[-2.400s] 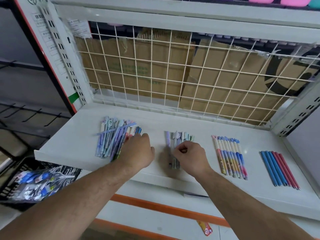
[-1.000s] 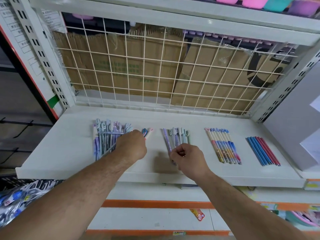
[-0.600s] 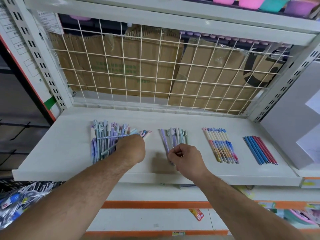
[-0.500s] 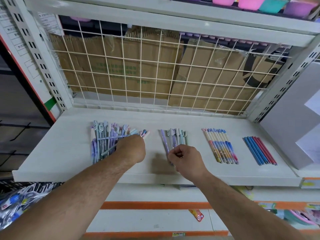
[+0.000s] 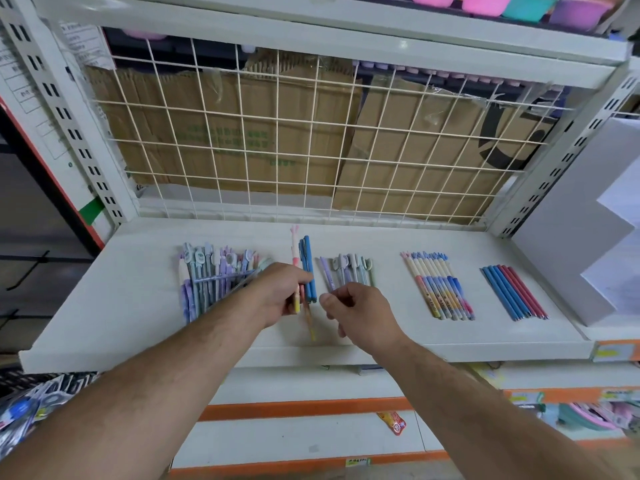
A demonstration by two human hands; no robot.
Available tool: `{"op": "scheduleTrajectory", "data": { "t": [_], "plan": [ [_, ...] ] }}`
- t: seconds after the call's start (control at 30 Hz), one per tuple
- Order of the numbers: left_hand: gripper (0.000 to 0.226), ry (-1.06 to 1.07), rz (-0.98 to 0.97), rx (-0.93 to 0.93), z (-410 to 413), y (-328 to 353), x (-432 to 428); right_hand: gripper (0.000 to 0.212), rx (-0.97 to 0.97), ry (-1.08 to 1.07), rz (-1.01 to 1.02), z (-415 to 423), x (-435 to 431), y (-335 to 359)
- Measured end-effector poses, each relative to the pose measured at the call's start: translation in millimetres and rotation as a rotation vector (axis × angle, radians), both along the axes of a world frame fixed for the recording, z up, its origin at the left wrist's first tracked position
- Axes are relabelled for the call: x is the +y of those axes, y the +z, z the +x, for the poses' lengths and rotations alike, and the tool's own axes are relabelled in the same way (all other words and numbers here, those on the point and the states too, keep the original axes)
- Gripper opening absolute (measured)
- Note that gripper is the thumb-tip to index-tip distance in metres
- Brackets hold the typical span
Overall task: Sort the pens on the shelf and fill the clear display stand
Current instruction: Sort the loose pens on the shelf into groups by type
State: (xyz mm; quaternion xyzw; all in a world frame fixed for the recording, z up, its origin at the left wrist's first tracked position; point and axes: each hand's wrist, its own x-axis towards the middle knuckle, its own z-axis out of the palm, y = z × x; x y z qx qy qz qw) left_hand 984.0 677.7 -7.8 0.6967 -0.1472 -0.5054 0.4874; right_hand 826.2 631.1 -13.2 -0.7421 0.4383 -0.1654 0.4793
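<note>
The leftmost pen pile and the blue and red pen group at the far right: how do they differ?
The leftmost pen pile is untidy, with some pens lying crosswise; the blue and red pen group lies in one neat parallel row. The pile holds pastel purple and grey pens with shaped caps; the group holds plain slim ones. The pile has more pens than the group. Both lie flat on the white shelf.

Behind a white wire grid (image 5: 277,133) we see flattened brown cardboard (image 5: 256,133). Above it we find pink, teal and purple tubs (image 5: 526,6), and low down an orange packet (image 5: 393,422).
</note>
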Motion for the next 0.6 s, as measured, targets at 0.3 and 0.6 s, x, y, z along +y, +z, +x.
{"op": "scheduleTrajectory", "data": {
  "t": [0.3, 0.6],
  "plan": [
    [0.014, -0.172, -0.087, 0.007, -28, 3, -10, 0.028, -0.057, -0.103, 0.135, -6, -5, -1],
    [0.007, -0.221, -0.126, 0.005, -85, 5, -60, 0.011, -0.072, -0.177, 0.198, -64, -51, 8]
  ]
}}
